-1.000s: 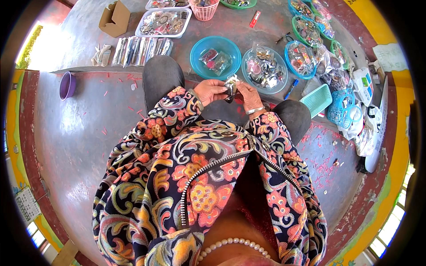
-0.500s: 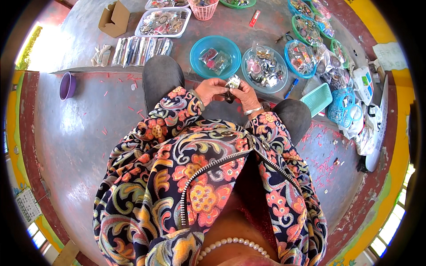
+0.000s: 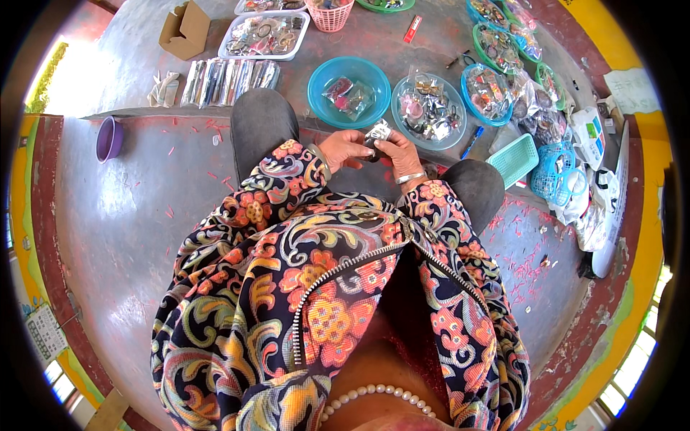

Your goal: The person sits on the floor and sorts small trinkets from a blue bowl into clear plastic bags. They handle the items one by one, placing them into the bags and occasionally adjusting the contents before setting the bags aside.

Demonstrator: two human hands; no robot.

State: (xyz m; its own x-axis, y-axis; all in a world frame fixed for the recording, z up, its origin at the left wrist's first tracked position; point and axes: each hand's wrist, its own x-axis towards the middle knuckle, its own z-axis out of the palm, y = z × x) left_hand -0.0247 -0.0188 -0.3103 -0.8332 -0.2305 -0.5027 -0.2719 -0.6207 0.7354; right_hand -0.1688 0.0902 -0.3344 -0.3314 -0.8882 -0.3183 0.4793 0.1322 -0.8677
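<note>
Between both hands, above the gap between my knees, is a small shiny clear plastic packet with something dark in it; what is inside is too small to make out. My left hand pinches its left side with thumb and fingers. My right hand grips its right side, the thumb on top. Just beyond my hands stands a blue basin with a pink-red packet and a clear packet in it. To the right, a pale blue plate holds a heap of small bagged trinkets.
A blue marker and a green basket lie to the right, by more filled baskets. Flat packets, a white tray and a cardboard box stand at the far left. A purple bowl is on the floor.
The packet has turned and tilted slightly in my fingers, showing more crinkled, shiny plastic on top. My fingers have shifted a little; everything else stays in place.
</note>
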